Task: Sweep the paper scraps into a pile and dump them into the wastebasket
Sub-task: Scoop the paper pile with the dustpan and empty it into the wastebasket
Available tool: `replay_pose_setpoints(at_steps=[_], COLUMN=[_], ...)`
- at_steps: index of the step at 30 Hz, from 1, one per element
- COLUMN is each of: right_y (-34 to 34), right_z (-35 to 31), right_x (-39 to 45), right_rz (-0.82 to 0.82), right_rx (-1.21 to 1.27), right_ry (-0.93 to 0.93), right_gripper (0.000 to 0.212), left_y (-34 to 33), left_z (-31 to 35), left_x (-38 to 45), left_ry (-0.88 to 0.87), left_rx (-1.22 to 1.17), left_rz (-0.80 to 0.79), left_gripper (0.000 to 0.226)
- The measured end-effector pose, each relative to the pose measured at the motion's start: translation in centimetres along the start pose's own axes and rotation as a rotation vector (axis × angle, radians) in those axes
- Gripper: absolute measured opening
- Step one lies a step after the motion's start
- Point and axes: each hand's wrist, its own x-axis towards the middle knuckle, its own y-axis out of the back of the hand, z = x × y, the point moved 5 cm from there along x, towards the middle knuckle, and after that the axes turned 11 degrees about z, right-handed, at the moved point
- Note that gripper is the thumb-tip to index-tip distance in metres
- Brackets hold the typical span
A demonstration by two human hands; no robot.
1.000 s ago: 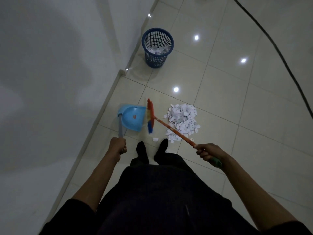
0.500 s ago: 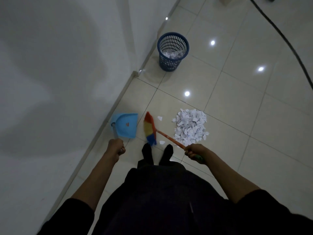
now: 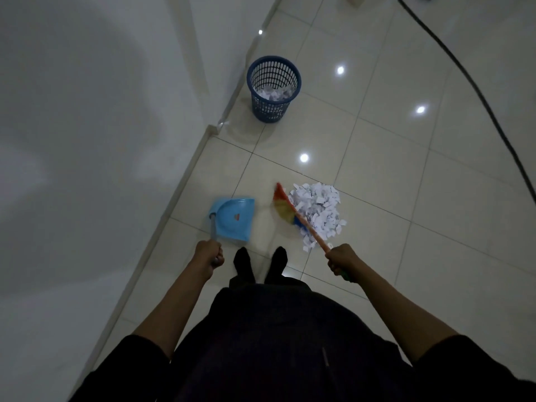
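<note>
A pile of white paper scraps (image 3: 317,211) lies on the tiled floor in front of my feet, a little to the right. My right hand (image 3: 342,258) grips the orange handle of a broom (image 3: 285,208) whose multicoloured bristles touch the pile's left edge. My left hand (image 3: 208,253) grips the handle of a light blue dustpan (image 3: 233,217), which sits on the floor left of the broom, apart from the pile. A blue mesh wastebasket (image 3: 274,88) stands farther off by the wall, with white scraps inside.
A white wall (image 3: 87,140) runs along the left, meeting the floor close to the dustpan. A black cable (image 3: 470,82) crosses the floor at the upper right. My two dark-socked feet (image 3: 261,262) stand just behind the dustpan and pile.
The broom head has swung right from beside the dustpan to the pile's left edge. Stray scraps near my feet have joined the pile. The dustpan stays on the floor.
</note>
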Motion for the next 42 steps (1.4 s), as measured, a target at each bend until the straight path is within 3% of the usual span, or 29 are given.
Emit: replay_pose_setpoints(at_steps=[9, 18, 35, 39, 42], right_y=[4.3, 6.2, 16.5, 17.9, 18.0], right_z=[1.6, -0.2, -4.7, -5.4, -6.1], right_x=[-4.0, -3.2, 10.0, 13.9, 16.0], right_rz=[-0.076, 0.011, 0.205, 0.196, 0.166], right_rx=[0.232, 0.249, 0.161, 0.127, 0.097], right_ry=[-0.013, 0.069, 0.037, 0.004, -0.030], right_gripper=[0.016, 0.014, 0.011, 0.015, 0.013], left_y=[-3.1, -4.9, -12.0, -13.8, -14.8], left_z=[0.9, 3.3, 7.5, 8.7, 9.3], left_x=[0.6, 1.2, -0.5, 0.2, 1.2], left_ry=[-0.016, 0.025, 0.196, 0.218, 0.240], left_rx=[0.085, 0.029, -0.205, -0.234, -0.242], left_rz=[-0.066, -0.104, -0.054, -0.030, -0.021], left_gripper=[0.024, 0.024, 0.030, 0.052, 0.030])
